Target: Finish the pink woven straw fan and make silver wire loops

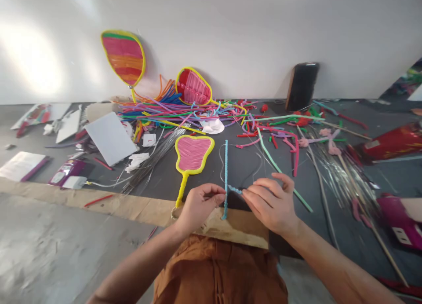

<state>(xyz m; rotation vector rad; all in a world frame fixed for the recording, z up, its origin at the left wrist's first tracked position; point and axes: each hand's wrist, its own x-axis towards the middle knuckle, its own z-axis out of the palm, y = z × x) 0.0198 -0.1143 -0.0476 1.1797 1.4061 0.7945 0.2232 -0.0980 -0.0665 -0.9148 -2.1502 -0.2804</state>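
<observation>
A straight light-blue pipe cleaner (226, 163) stands out upright from the table's front edge, its lower part looking thicker and wrapped. My left hand (202, 205) pinches it with thumb and forefinger. Between the fingertips of my right hand (272, 203) is the free end of a short kinked blue piece (234, 189), which runs sideways to the stem. Thin grey wires (221, 163) curve on the dark tabletop just beyond. To the left of the stem lies a small pink fan (194, 153) with a yellow fuzzy rim and a twisted yellow handle.
Two more yellow-rimmed fans, one striped (125, 57) and one pink (194, 87), lean at the wall. Loose coloured pipe cleaners (154, 110) pile up behind. A phone (301, 87) stands at the back right. White cards (110, 137) lie left, a red can (395, 141) right.
</observation>
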